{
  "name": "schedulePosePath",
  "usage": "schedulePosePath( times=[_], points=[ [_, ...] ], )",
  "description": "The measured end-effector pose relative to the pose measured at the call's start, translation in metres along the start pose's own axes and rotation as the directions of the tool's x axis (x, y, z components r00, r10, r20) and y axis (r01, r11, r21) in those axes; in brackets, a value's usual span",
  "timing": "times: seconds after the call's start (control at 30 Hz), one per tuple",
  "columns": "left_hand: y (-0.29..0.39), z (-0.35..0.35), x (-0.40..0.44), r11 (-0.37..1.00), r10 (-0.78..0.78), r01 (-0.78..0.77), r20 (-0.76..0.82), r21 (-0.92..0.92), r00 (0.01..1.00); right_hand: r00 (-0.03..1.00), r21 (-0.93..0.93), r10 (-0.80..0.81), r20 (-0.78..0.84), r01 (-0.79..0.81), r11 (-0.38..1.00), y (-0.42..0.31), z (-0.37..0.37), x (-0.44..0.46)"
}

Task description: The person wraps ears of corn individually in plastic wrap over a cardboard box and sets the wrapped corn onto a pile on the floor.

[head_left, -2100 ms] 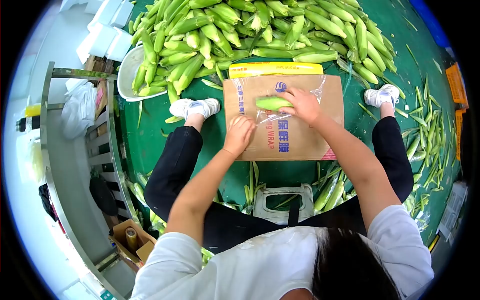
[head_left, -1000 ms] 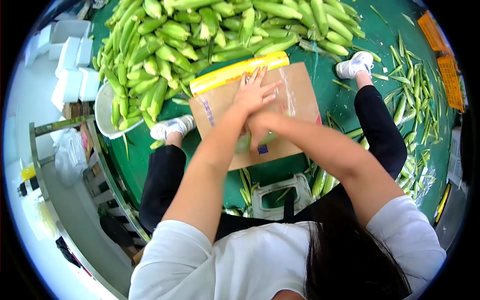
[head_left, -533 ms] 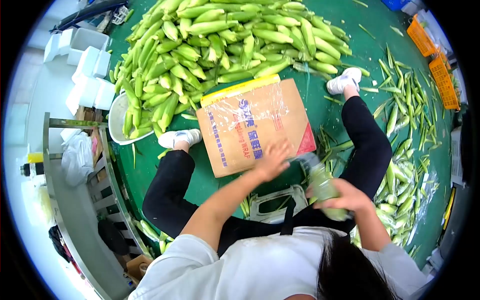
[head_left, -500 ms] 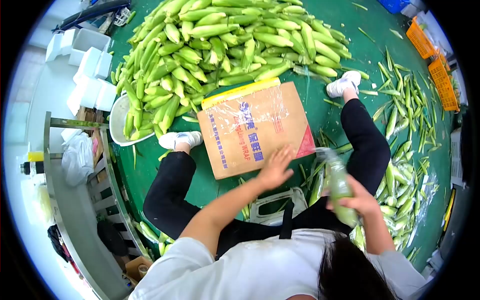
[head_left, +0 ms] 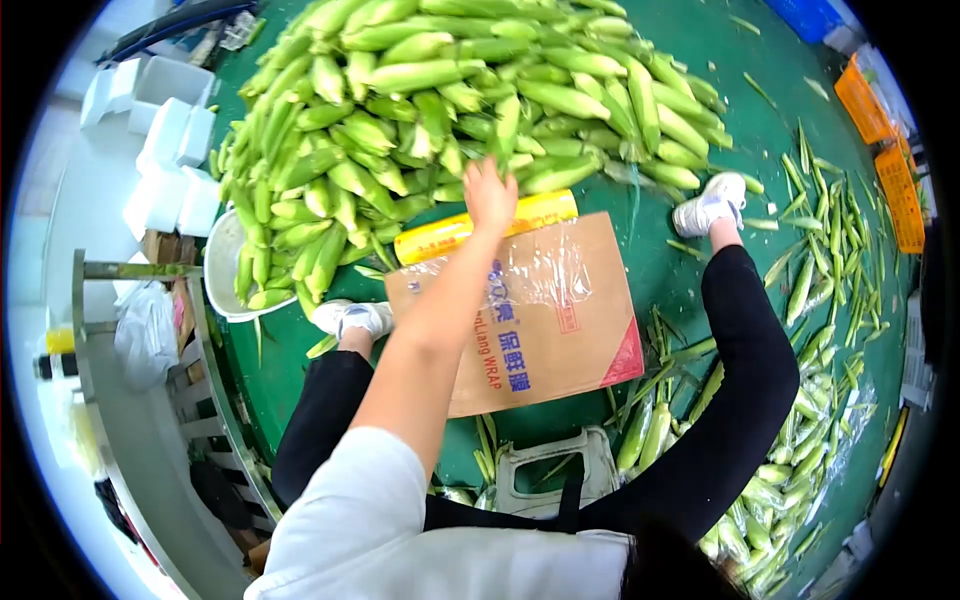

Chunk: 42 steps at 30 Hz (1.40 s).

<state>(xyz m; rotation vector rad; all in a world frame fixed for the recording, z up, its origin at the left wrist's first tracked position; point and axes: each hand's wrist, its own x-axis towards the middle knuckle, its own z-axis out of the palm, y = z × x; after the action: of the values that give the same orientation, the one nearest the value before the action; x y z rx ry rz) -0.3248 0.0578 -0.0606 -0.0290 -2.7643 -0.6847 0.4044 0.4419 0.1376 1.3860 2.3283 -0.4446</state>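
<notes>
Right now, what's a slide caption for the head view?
Left hand at the edge of the corn heap, beyond a cardboard box.

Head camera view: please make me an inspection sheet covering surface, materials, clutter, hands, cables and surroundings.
Surface: cardboard box on the green floor, clear film over part of its top.
Job's things: corn pile beyond the box; yellow roll along the box's far edge.
Clutter: loose leaves and wrapped corn on the floor at right.
Hands: left hand at the pile's near edge, grip unclear; right hand out of view.
Cables: nothing seen.
Surroundings: white foam boxes at left, orange crates at right.
</notes>
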Motion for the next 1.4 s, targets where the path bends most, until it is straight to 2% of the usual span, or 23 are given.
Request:
schedulePosePath(
  times=[0.07, 0.13, 0.17, 0.2, 0.27, 0.33, 0.4, 0.47, 0.53, 0.57, 0.6, 0.67, 0.73, 0.8, 0.87, 0.9, 1.0, 1.03, 1.13, 1.17, 1.2, 1.27, 1.4],
  points=[
    [0.015, 0.027, 0.044, 0.95, -0.301, 0.312, 0.283, 0.007, 0.911, 0.807, 0.082, -0.274, -0.523, 0.368, 0.926, -0.116, -0.046, 0.069],
    [0.011, 0.055, 0.078, 0.892, -0.435, 0.435, 0.482, 0.119, 0.76, 0.666, 0.216, -0.385, -0.639, 0.636, 0.741, -0.265, -0.069, 0.127],
    [0.013, 0.064, 0.086, 0.889, -0.437, 0.44, 0.52, 0.125, 0.734, 0.698, 0.436, -0.391, -0.6, 0.695, 0.571, -0.353, -0.054, 0.132],
    [0.015, 0.068, 0.091, 0.887, -0.439, 0.44, 0.551, 0.139, 0.71, 0.822, 0.521, -0.464, -0.33, 0.569, 0.637, -0.424, -0.051, 0.121],
    [0.015, 0.068, 0.086, 0.835, -0.371, 0.523, 0.524, -0.174, 0.767, 0.853, 0.752, -0.522, -0.004, 0.346, 0.56, -0.479, 0.038, 0.144],
    [0.029, -0.014, 0.063, 0.647, -0.288, 0.739, 0.838, -0.187, 0.464, 0.844, 0.492, -0.526, -0.107, 0.504, 0.71, -0.517, 0.092, 0.135],
    [0.023, -0.079, -0.001, 0.639, -0.045, 0.607, 0.765, -0.472, 0.642, 0.851, 0.35, -0.522, -0.064, 0.509, 0.786, -0.536, 0.117, 0.122],
    [-0.029, -0.099, -0.057, 0.857, 0.117, 0.141, 0.455, -0.495, 0.883, 0.765, 0.223, -0.636, -0.102, 0.64, 0.735, -0.536, 0.146, 0.129],
    [-0.049, -0.145, -0.091, 0.938, 0.175, -0.003, 0.467, -0.345, 0.867, 0.719, 0.53, -0.694, -0.037, 0.603, 0.596, -0.524, 0.157, 0.136],
    [-0.055, -0.164, -0.104, 0.959, 0.209, -0.085, 0.473, -0.27, 0.856, 0.716, 0.829, -0.698, 0.021, 0.378, 0.413, -0.508, 0.166, 0.144],
    [-0.069, -0.168, -0.121, 0.965, 0.23, -0.13, 0.496, -0.228, 0.837, 0.734, 0.928, -0.649, 0.2, 0.072, 0.367, -0.5, 0.152, 0.147],
    [-0.088, -0.168, -0.142, 0.983, 0.172, -0.173, 0.617, -0.059, 0.768, 0.715, 0.973, -0.695, -0.075, 0.204, 0.104, -0.512, 0.137, 0.137],
    [-0.066, -0.167, -0.152, 0.985, 0.154, -0.167, 0.639, -0.04, 0.754, 0.482, 0.778, -0.841, -0.246, 0.616, 0.126, -0.552, 0.121, 0.115],
    [-0.049, -0.165, -0.162, 0.981, 0.155, -0.196, 0.595, 0.005, 0.788, 0.283, 0.649, -0.93, -0.235, 0.758, 0.067, -0.596, 0.151, 0.108],
    [-0.044, -0.166, -0.16, 0.96, 0.187, -0.262, 0.474, 0.097, 0.86, -0.019, 0.247, -0.982, -0.186, 0.967, -0.066, -0.609, 0.169, 0.105],
    [-0.035, -0.18, -0.159, 0.969, 0.097, -0.188, 0.448, 0.162, 0.889, -0.158, 0.033, -0.981, -0.112, 0.986, -0.163, -0.614, 0.174, 0.101],
    [-0.089, -0.17, -0.212, 0.998, 0.041, -0.033, 0.196, -0.047, 0.98, -0.359, -0.18, -0.931, -0.066, 0.922, -0.343, -0.615, 0.156, 0.1],
    [-0.094, -0.174, -0.224, 0.978, 0.205, -0.206, 0.212, -0.015, 0.956, -0.346, -0.221, -0.938, 0.027, 0.913, -0.344, -0.619, 0.16, 0.103],
    [-0.105, -0.15, -0.23, 0.996, 0.068, -0.065, 0.062, -0.059, 0.996, -0.246, -0.212, -0.968, 0.054, 0.944, -0.252, -0.63, 0.166, 0.105],
    [-0.107, -0.134, -0.23, 0.975, -0.167, 0.154, -0.074, -0.16, 0.983, -0.207, -0.158, -0.978, -0.022, 0.967, -0.201, -0.63, 0.174, 0.11],
    [-0.094, -0.14, -0.223, 0.973, -0.182, 0.168, -0.079, -0.161, 0.98, -0.189, -0.138, -0.982, -0.024, 0.973, -0.184, -0.627, 0.177, 0.112],
    [-0.087, -0.145, -0.215, 0.997, 0.025, -0.023, -0.032, 0.076, 0.999, -0.168, -0.095, -0.985, -0.037, 0.982, -0.164, -0.627, 0.178, 0.109],
    [-0.112, -0.154, -0.217, 0.979, 0.202, -0.201, 0.03, -0.041, 0.979, -0.139, -0.079, -0.989, -0.05, 0.988, -0.134, -0.617, 0.178, 0.1]
  ],
)
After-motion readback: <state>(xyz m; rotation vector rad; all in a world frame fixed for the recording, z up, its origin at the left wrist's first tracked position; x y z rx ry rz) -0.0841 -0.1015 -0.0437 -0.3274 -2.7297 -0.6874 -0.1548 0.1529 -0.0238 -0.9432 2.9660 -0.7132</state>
